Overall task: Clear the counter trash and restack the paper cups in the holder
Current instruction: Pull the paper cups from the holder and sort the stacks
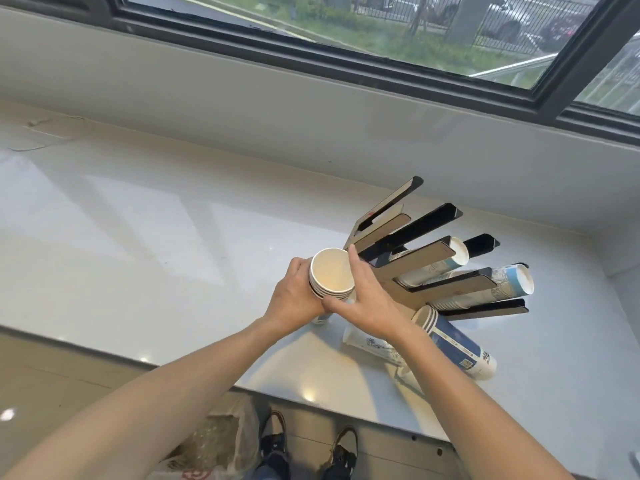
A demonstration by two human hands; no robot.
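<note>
Bright daylight from the far window (398,26) glares in pale patches on the glossy counter (138,220), shadows stay soft, and wide-angle distortion bends the slightly soft edges.

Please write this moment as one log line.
left hand: holds cup stack | right hand: holds it too | holder: partly filled

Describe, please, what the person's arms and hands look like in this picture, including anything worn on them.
Both forearms are bare up to the frame edge: no sleeves in view. The left hand and right hand wear no gloves, and no watch, bracelet or ring shows on either wrist or the visible fingers.
</note>
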